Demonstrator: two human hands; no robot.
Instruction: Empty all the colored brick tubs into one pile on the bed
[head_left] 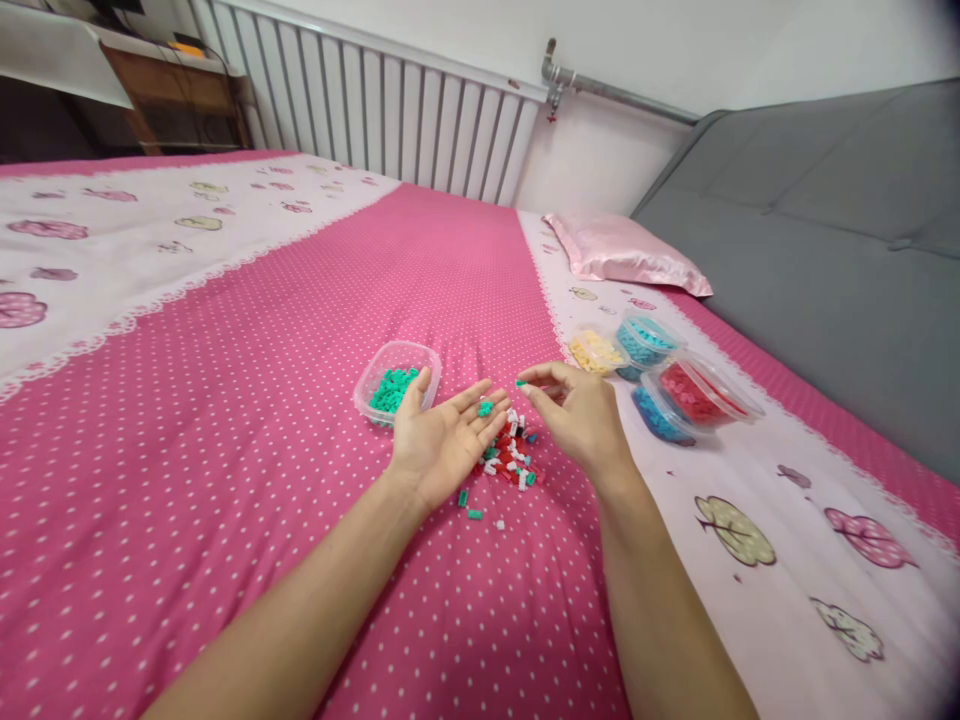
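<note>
My left hand [442, 435] lies palm up and flat over the pink dotted bedspread, with a small green brick [485, 408] resting on its fingers. My right hand [574, 410] hovers just to the right, pinching another tiny green brick [520, 383] between thumb and forefinger. Under and between the hands lies a loose pile of small bricks [510, 460] in red, white and green. A clear tub of green bricks [394, 385] stands right behind my left hand.
To the right stand clear tubs of yellow bricks [596, 352], teal bricks [645, 340], blue bricks [660, 418] and red bricks [694, 392]. A pink pillow [622, 255] lies further back. A grey headboard [825, 250] runs along the right, a white radiator [390, 115] behind.
</note>
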